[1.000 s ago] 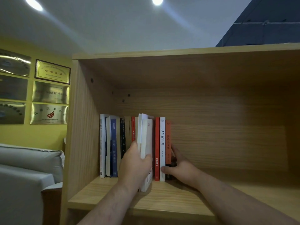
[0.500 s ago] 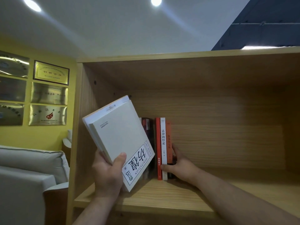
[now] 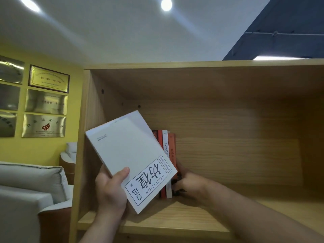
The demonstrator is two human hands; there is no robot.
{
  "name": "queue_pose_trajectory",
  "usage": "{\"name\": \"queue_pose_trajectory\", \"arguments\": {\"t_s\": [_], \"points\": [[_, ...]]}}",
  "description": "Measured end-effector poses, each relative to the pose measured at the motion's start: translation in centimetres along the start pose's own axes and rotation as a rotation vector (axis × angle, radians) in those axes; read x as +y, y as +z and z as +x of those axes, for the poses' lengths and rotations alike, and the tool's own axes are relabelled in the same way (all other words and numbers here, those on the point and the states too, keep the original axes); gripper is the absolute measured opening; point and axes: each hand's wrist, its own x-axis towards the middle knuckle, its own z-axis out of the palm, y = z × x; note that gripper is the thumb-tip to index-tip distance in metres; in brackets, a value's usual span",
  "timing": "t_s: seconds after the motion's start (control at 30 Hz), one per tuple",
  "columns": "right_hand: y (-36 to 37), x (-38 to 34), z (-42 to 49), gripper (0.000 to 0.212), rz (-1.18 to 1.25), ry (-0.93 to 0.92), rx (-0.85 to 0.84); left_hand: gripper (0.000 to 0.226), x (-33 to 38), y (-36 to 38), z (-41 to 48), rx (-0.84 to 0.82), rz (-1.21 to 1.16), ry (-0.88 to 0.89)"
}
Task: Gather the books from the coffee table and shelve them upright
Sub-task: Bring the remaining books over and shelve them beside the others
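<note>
The white book [image 3: 129,155] is held in the air in front of the bookshelf [image 3: 192,64], above the shelf board [image 3: 175,220] and not touching it. It is tilted, front cover toward the camera, and its printed title reads upside down at the lower right corner. The left hand [image 3: 109,193] grips the book at its lower left edge: the thumb lies across the cover and the fingers are wrapped behind it, out of sight.

Behind the white book, a row of books [image 3: 165,148] stands upright on the shelf board. Red, white and orange spines are visible; the left part of the row is hidden by the held book. The right hand [image 3: 190,185] rests against the right end of this row, beside the orange book [image 3: 172,148]. Its fingers are blurred and partly covered, so whether they are straight or curled cannot be determined.

The shelf to the right of the row is bare wood. Left of the bookshelf stand a light sofa [image 3: 29,176] and a yellow wall [image 3: 43,151] carrying framed plaques [image 3: 46,101]. Round ceiling lights [image 3: 166,4] are lit overhead.
</note>
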Motion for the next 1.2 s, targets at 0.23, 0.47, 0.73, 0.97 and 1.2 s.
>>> {"name": "queue_pose_trajectory", "arguments": {"t_s": [0.23, 0.47, 0.73, 0.97, 1.2], "points": [[-1.9, -1.9, -3.1, 0.054, -0.226, -0.207, 0.278, 0.039, 0.0, -0.2, 0.4, -0.129, 0.011, -0.128], [-4.9, -0.8, -5.3, 0.114, -1.146, -0.800, 0.448, 0.082, 0.4, -0.2, 0.8, -0.267, -0.161, -0.514], [-6.8, -0.2, -7.6, 0.062, -1.202, -1.284, 0.560, 0.061, 1.0, 3.5, 1.0, -0.471, 0.010, -0.853], [-9.3, -1.8, -10.9, 0.032, -0.876, -1.116, 0.709, 0.045, 1.1, 7.7, 0.6, -0.507, 0.055, -0.568], [-8.2, -3.0, -8.9, 0.018, -0.402, -0.230, 0.816, 0.074, -3.4, 5.4, 2.8, -0.401, 1.385, 0.314]]}}
